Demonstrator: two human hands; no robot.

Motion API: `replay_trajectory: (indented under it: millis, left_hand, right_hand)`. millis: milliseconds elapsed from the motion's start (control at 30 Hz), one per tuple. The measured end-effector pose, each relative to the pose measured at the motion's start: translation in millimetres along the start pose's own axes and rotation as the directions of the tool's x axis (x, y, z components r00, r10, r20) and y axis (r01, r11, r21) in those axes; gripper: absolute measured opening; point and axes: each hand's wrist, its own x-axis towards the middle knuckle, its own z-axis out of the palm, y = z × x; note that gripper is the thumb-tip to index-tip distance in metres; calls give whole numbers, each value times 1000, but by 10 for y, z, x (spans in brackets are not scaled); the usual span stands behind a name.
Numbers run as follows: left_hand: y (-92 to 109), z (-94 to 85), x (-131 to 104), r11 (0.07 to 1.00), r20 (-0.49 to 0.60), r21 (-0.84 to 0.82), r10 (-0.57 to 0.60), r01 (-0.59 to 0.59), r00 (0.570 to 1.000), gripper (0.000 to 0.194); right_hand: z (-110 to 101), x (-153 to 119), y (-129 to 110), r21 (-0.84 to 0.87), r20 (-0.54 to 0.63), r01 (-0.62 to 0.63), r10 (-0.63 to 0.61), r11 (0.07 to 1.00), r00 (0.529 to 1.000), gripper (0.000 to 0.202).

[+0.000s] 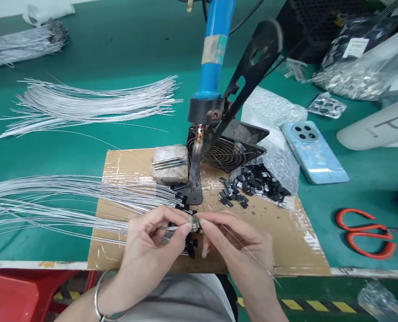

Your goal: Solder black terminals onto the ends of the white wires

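Observation:
My left hand [157, 257] is closed in a pinch on a small metallic connector [195, 225], above the cardboard. My right hand [241, 243] pinches a thin wire [254, 256] right beside that connector; the wire trails down over the hand. The two sets of fingertips almost meet, so the exact contact is hidden. Long white wires [118, 192] run in from the left, past and partly behind my left hand. Small black pieces [189, 246] cap their ends near my fingers.
A blue-handled soldering iron [215, 53] stands tip down on a black bracket just beyond my hands. Behind it sits a fan [224, 154]. Loose black parts [262, 183], a phone [315, 154] and orange scissors [363, 232] lie rightward. Another wire bundle [98, 103] lies at far left.

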Motion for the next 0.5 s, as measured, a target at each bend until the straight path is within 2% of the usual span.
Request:
replay_trajectory:
  millis: [333, 500]
  left_hand:
    - [34, 8, -8, 999, 16, -33, -17, 18, 1000, 14]
    - [40, 32, 0, 999, -13, -32, -1, 1, 1000, 15]
  right_hand:
    - [6, -29, 27, 64, 22, 2, -3, 998, 1000, 8]
    - [8, -36, 46, 78, 21, -24, 23, 997, 1000, 9]
